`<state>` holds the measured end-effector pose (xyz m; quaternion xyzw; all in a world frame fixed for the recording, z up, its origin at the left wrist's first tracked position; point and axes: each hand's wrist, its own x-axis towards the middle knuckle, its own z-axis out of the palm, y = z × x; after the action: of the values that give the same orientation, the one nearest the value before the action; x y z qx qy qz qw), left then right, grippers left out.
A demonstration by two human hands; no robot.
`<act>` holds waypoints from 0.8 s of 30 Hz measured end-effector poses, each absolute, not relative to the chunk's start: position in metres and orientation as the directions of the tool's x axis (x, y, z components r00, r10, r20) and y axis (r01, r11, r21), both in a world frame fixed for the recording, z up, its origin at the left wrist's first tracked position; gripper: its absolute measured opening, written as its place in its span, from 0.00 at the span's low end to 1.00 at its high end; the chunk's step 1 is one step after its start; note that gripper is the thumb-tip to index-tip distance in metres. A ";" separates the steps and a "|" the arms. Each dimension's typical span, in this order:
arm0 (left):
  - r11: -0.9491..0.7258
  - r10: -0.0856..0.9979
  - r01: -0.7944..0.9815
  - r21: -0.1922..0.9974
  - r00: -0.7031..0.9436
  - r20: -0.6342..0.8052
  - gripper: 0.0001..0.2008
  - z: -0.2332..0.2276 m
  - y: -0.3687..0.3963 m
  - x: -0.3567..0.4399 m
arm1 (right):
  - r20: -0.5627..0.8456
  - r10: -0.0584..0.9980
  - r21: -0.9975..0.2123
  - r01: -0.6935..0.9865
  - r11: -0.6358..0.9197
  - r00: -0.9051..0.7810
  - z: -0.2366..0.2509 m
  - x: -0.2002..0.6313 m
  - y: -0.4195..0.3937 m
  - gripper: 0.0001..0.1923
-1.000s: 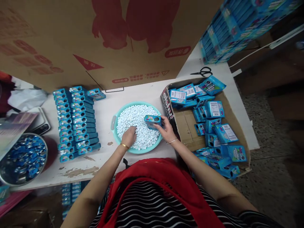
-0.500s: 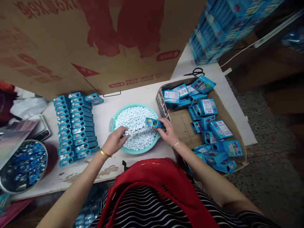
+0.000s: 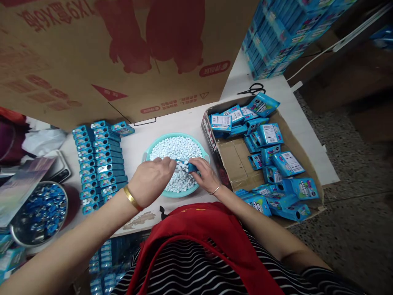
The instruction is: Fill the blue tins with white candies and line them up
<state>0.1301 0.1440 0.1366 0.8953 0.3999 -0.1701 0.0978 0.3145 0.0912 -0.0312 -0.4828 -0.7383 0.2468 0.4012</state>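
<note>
My right hand (image 3: 206, 175) grips a small blue candy box (image 3: 192, 167) over the bowl, its end pointing left toward my other hand. Closed, with the back of the hand up, my left hand (image 3: 156, 177) is close to that box; what its fingers hold is hidden. A few white candies (image 3: 183, 164) show between the two hands, above the heap. Below them is a turquoise bowl (image 3: 201, 150) full of small white candies (image 3: 176, 146), partly covered by both hands.
To the right, a cardboard tray (image 3: 235, 162) contains several blue boxes, with black scissors (image 3: 253, 89) behind it. Two rows of blue boxes (image 3: 109, 157) stand left, near a metal bowl (image 3: 65, 205) of blue-wrapped pieces. A large carton (image 3: 123, 49) walls off the back.
My left hand has moved right and turned over toward the box, its back now upward. My right hand has lowered slightly and tilted the box. The view has shifted a little.
</note>
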 end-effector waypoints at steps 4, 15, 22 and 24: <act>-0.659 0.676 0.741 0.128 0.659 -0.330 0.14 0.134 0.140 0.131 | 0.343 0.915 -0.771 0.494 0.403 -0.210 -0.034 0.315 0.091 0.21; -0.568 0.759 0.754 0.329 0.635 -0.145 0.13 0.077 0.131 0.051 | 0.379 0.894 -0.767 0.459 0.448 -0.240 -0.047 0.324 0.097 0.22; -0.369 0.858 0.874 0.316 0.451 -0.245 0.11 0.040 0.128 0.025 | 0.267 0.946 -0.838 0.441 0.321 -0.182 -0.038 0.327 0.099 0.21; -0.330 0.838 0.918 0.222 0.393 -0.380 0.09 0.016 0.125 0.021 | 0.237 0.965 -0.861 0.436 0.262 -0.111 -0.034 0.332 0.099 0.19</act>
<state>0.0210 0.1250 0.0157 0.8094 0.5421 -0.0984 0.2032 0.3318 0.0993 -0.0339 -0.5189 -0.6750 0.3162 0.4184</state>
